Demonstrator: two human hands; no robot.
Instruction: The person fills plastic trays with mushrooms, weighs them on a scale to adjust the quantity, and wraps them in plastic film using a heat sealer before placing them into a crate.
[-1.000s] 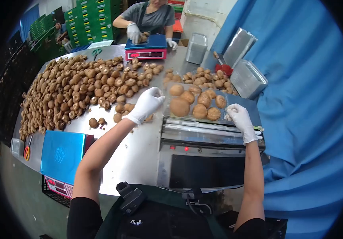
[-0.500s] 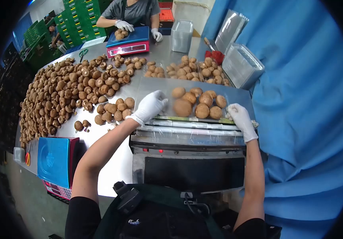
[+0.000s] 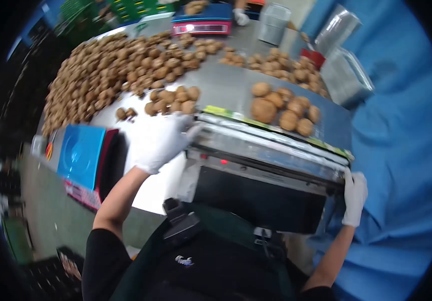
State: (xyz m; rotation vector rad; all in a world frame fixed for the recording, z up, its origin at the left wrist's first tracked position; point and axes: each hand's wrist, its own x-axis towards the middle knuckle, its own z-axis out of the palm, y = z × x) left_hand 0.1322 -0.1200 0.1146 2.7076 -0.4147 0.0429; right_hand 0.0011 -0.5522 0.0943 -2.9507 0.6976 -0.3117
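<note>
At the left end of the wrapping machine [image 3: 258, 195] was the gloved left hand [image 3: 163, 145], blurred, with its fingers partly bent; whether it gripped anything, I could not tell. At the machine's right end was the gloved right hand [image 3: 356, 198], its fingers rather straight, and its grip also could not be told. Behind the machine's film roll [image 3: 271, 140] lay a group of mushrooms [image 3: 289, 120]. Left of the machine stood a blue-topped scale [image 3: 80, 153].

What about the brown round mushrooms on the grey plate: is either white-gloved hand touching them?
No: left hand and right hand are clear of the mushrooms.
</note>
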